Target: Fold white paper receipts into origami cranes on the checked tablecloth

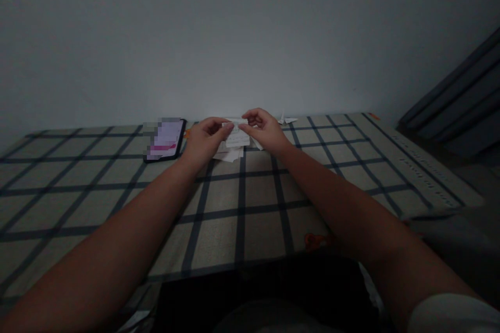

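A small piece of white paper [237, 138] with faint writing or lines is held up between both hands. My left hand [205, 138] pinches its left upper edge between thumb and fingers. Opposite it, my right hand [267, 130] is closed on the paper's upper right edge, thumb in front. Below and behind it lie more loose white papers [228, 155], partly covered by the held piece and the hands. A folded white paper crane [287, 120] rests just beyond my right hand.
A phone [166, 139] with a lit screen lies left of my left hand. The checked tablecloth [260, 195] spreads over the table, which meets a plain wall [250, 36]. Dark grey curtain-like folds [461, 93] hang at the right.
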`<state>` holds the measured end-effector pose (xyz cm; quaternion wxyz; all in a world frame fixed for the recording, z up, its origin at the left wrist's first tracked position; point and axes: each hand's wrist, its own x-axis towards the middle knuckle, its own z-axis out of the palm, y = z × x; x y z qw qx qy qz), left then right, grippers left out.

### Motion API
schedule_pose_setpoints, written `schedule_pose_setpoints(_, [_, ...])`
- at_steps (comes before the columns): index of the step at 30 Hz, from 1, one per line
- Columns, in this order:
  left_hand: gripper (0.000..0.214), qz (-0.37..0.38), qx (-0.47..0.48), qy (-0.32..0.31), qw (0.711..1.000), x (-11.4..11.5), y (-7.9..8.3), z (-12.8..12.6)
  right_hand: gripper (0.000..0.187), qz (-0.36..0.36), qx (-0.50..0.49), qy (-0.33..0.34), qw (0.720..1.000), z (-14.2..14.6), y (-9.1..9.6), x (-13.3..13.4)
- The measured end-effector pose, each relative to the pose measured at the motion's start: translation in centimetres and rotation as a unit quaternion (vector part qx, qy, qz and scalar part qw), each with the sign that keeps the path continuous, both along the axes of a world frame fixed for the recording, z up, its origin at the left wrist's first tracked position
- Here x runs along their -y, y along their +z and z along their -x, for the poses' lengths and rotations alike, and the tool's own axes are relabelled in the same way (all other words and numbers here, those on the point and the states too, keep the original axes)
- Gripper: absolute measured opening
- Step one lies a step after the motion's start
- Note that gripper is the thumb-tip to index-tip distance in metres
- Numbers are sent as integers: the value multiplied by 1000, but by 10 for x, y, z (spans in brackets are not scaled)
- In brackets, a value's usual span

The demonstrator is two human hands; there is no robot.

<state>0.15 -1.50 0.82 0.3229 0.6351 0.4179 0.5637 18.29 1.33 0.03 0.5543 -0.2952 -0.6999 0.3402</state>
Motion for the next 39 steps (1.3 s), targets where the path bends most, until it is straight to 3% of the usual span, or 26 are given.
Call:
schedule_pose_setpoints(3, [30,13,34,4,999,-3,0,1,34,44,-14,12,999,1,-4,-6])
schedule_pose_setpoints(6, [27,29,49,-6,998,-4,0,2,25,42,9,2,999,-1,-4,-6])
schedule_pose_setpoints(12, [34,67,-16,-51,996,4,3,0,20,26,73,-5,997,-4,4,4])
schedule_pose_setpoints(16, [36,35,-40,-14,999,2,1,1,25,17,70,-3,997,-2,3,3])
schedule_pose_setpoints(21, [35,19,5,37,999,-6,-4,5,30,15,82,32,996,-1,-2,-2])
schedule_pose_setpoints(28, [33,27,47,-12,998,-9,-6,6,27,-1,97,-8,995,-2,2,4])
schedule_pose_setpoints(39, [28,73,36,-65,995,-8,-9,6,28,0,84,-29,996,-4,4,4])
